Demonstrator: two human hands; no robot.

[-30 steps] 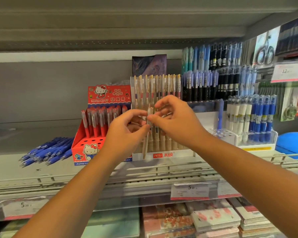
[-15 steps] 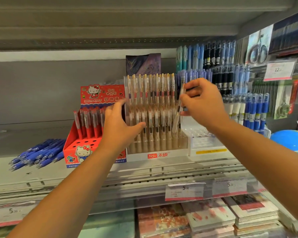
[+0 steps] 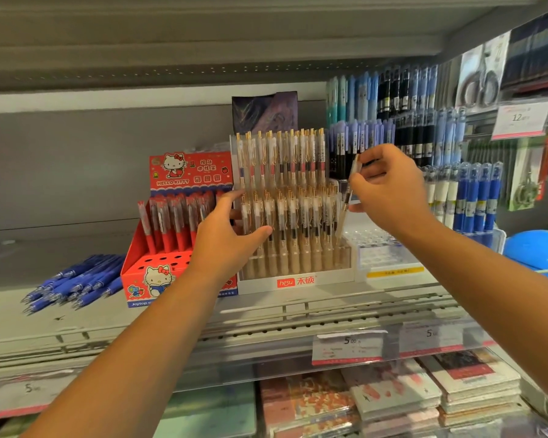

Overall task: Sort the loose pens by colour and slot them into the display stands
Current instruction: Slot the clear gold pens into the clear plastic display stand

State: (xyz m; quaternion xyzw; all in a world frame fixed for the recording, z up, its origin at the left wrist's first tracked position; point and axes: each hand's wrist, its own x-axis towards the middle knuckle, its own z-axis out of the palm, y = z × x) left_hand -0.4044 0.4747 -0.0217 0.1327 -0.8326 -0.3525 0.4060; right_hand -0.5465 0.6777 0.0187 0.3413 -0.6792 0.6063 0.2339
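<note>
A white tiered display stand (image 3: 298,281) holds rows of clear pens with gold clips. My right hand (image 3: 389,188) pinches one clear gold-clipped pen (image 3: 348,197), tilted, with its tip at the stand's right end of the front row. My left hand (image 3: 231,235) grips the stand's left front side, thumb across the front-row pens. A red Hello Kitty stand (image 3: 146,276) with red pens sits to the left, several front holes unfilled. A pile of loose blue pens (image 3: 73,284) lies on the shelf at far left.
A clear stand (image 3: 389,257) to the right holds blue and white pens (image 3: 475,203); more pens hang behind it. A blue globe (image 3: 535,251) sits at far right. Price tags (image 3: 348,347) line the shelf edge; notebooks (image 3: 393,396) are stacked below.
My right hand carried the clear pen from the middle to the stand's right end and lowered it toward the front row. My left hand let go of the pen and took hold of the stand.
</note>
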